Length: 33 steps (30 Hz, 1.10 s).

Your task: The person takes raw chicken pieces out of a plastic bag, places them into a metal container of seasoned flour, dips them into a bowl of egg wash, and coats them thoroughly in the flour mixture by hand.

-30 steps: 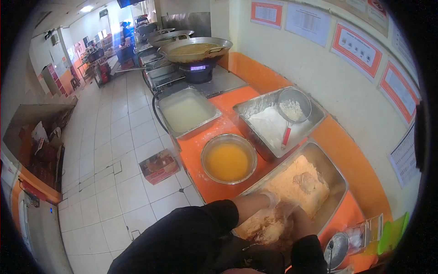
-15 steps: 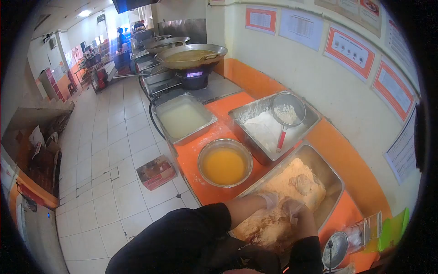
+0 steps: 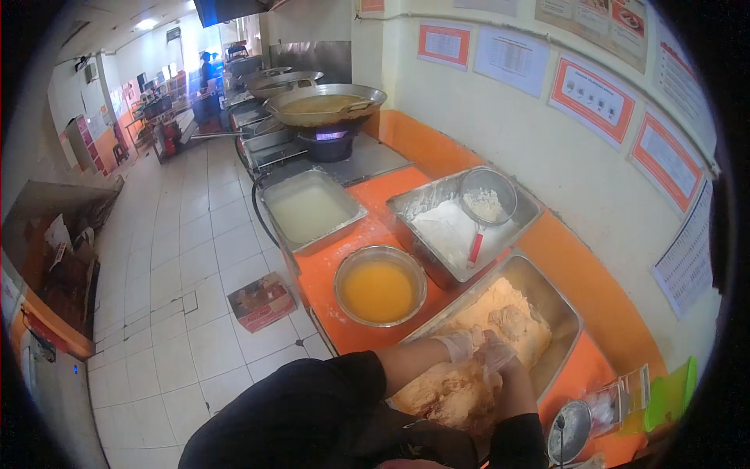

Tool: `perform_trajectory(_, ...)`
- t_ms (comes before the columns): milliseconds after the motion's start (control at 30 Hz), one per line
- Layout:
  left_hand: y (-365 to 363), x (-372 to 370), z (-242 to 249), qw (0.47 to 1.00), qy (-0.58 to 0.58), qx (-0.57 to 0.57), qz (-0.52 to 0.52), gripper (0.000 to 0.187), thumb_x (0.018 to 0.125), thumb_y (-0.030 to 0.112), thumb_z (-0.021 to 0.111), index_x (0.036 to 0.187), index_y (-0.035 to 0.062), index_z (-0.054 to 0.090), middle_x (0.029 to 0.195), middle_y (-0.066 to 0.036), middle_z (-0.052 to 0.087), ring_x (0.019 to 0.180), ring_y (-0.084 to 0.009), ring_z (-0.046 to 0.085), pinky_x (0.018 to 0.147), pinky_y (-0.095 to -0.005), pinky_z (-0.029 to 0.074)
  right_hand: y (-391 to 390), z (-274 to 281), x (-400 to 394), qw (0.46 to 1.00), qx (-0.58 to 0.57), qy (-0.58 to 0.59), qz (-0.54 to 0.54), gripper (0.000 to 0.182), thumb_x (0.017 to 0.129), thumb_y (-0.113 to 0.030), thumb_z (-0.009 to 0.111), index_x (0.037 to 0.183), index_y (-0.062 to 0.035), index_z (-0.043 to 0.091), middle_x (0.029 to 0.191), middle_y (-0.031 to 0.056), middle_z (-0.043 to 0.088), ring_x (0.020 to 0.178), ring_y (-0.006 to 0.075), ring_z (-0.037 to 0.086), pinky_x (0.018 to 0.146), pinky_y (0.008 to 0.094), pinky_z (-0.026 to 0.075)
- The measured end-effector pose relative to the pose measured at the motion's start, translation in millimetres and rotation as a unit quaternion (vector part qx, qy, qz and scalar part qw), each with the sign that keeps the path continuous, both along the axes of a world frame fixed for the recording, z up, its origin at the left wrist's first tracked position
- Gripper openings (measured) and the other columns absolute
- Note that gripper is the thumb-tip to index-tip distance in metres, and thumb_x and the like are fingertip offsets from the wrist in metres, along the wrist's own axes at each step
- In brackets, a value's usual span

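Left hand (image 3: 459,345): seemingly gloved in clear plastic, it is resting against the orange-tinted flour (image 3: 512,309); its fingers are not showing well, so I cannot tell whether it is grasping anything.
Right hand (image 3: 498,358): it is lying just beside the left, seemingly gloved too; I cannot tell its grip either.
Flour: it is filling much of the flour tray (image 3: 561,316) at the near end of the worktop (image 3: 375,191), along the wall-side edge.
Yellow-liquid bowl (image 3: 420,285): it is standing towards the floor-side edge, near the left forearm (image 3: 414,363).
White-powder tray (image 3: 423,248): it is sitting along the wall-side edge, holding a sieve (image 3: 488,197).
Pale-liquid tray (image 3: 336,231): it is occupying the far floor-side corner.
Spill risk: a wide elbow swing could be tipping the bowl; hard shoving could be sending flour over the rim.
Count: two hands, three trays, one sieve and two bowls are showing, including a small metal bowl (image 3: 570,430) at the near end.
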State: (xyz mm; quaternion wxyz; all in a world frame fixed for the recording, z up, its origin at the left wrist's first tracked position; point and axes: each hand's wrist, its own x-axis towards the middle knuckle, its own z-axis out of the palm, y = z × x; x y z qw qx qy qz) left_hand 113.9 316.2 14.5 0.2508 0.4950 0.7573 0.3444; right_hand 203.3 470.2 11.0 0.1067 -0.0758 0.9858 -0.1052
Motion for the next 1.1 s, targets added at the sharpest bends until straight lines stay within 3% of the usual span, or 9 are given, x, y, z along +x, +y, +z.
perform_trajectory(200, 3, -5, 4, 0.981, 0.106, -0.152, 0.059, 0.052, 0.072, 0.021, 0.055, 0.117, 0.0018, 0.039, 0.093, -0.022, 0.057, 0.087, -0.0363, 0.056, 0.077, -0.0413, 0.043, 23, -15, -7, 0.997, -0.010, -0.078, 0.010, 0.044, 0.064, -0.016, 0.062, 0.104, -0.0051, 0.047, 0.092, 0.0160, 0.055, 0.087, 0.0292, 0.055, 0.080, 0.0332, 0.042)
perform_trajectory(300, 7, 3, -17, 0.934, 0.184, 0.131, 0.275, 0.047, 0.072, 0.028, 0.056, 0.108, -0.0011, 0.049, 0.090, -0.020, 0.058, 0.085, -0.0396, 0.055, 0.078, -0.0425, 0.043, 55, -69, -19, 0.981, -0.106, 0.046, -0.154, 0.035, 0.066, -0.014, 0.058, 0.099, -0.0051, 0.050, 0.096, 0.0151, 0.054, 0.091, 0.0302, 0.052, 0.085, 0.0352, 0.037)
perform_trajectory(533, 8, 1, 26, 0.992, 0.119, 0.020, -0.019, 0.036, 0.073, 0.034, 0.056, 0.086, 0.0009, 0.060, 0.084, -0.018, 0.058, 0.080, -0.0317, 0.056, 0.071, -0.0387, 0.044, 11, -11, -6, 0.934, -0.062, 0.274, -0.219, 0.046, 0.062, -0.009, 0.055, 0.107, -0.0077, 0.047, 0.112, 0.0110, 0.046, 0.101, 0.0262, 0.045, 0.089, 0.0339, 0.033)
perform_trajectory(600, -6, 9, 49, 0.997, -0.055, 0.055, -0.017, 0.029, 0.074, 0.031, 0.055, 0.082, 0.0038, 0.061, 0.078, -0.016, 0.058, 0.074, -0.0283, 0.056, 0.067, -0.0368, 0.044, -9, -1, -6, 0.834, -0.384, 0.200, -0.342, 0.046, 0.066, -0.009, 0.054, 0.111, -0.0075, 0.044, 0.112, 0.0104, 0.045, 0.100, 0.0243, 0.045, 0.086, 0.0341, 0.038)
perform_trajectory(667, 4, 8, 15, 0.988, -0.003, 0.157, 0.004, 0.025, 0.074, 0.029, 0.055, 0.077, 0.0047, 0.061, 0.071, -0.014, 0.057, 0.069, -0.0266, 0.055, 0.064, -0.0360, 0.044, -42, 46, -9, 0.482, -0.744, 0.006, -0.463, 0.049, 0.079, -0.020, 0.054, 0.124, -0.0091, 0.038, 0.117, 0.0090, 0.046, 0.105, 0.0241, 0.046, 0.088, 0.0360, 0.038)
perform_trajectory(733, 3, 8, 16, 0.978, 0.060, 0.201, -0.020, 0.023, 0.074, 0.027, 0.054, 0.076, 0.0049, 0.061, 0.068, -0.013, 0.057, 0.066, -0.0258, 0.055, 0.063, -0.0354, 0.044, -4, -25, -14, 0.665, -0.688, 0.131, -0.260, 0.044, 0.083, -0.026, 0.052, 0.122, -0.0101, 0.040, 0.112, 0.0086, 0.048, 0.101, 0.0229, 0.047, 0.080, 0.0377, 0.043)
perform_trajectory(800, -8, 14, 50, 0.969, 0.133, 0.187, -0.088, 0.024, 0.074, 0.027, 0.055, 0.078, 0.0043, 0.061, 0.069, -0.013, 0.057, 0.066, -0.0257, 0.055, 0.063, -0.0351, 0.044, 18, -54, -26, 0.666, -0.685, 0.187, -0.227, 0.042, 0.085, -0.030, 0.050, 0.121, -0.0110, 0.041, 0.109, 0.0085, 0.048, 0.098, 0.0219, 0.049, 0.075, 0.0390, 0.046)
perform_trajectory(967, 0, 38, 55, 0.963, 0.226, 0.005, -0.148, 0.028, 0.079, 0.025, 0.048, 0.093, 0.0021, 0.056, 0.088, -0.011, 0.053, 0.081, -0.0245, 0.051, 0.073, -0.0360, 0.042, 13, -16, -25, 0.435, -0.807, 0.159, -0.366, 0.048, 0.082, -0.028, 0.047, 0.126, -0.0110, 0.035, 0.124, 0.0104, 0.040, 0.108, 0.0192, 0.042, 0.085, 0.0318, 0.039)
perform_trajectory(1100, -4, 32, 47, 0.984, 0.089, 0.151, 0.030, 0.025, 0.078, 0.023, 0.052, 0.078, -0.0015, 0.057, 0.070, -0.013, 0.056, 0.067, -0.0257, 0.056, 0.063, -0.0340, 0.044, 4, -6, -11, 0.469, -0.837, 0.049, -0.277, 0.037, 0.084, -0.032, 0.046, 0.114, -0.0103, 0.044, 0.102, 0.0082, 0.052, 0.087, 0.0182, 0.051, 0.071, 0.0324, 0.045)
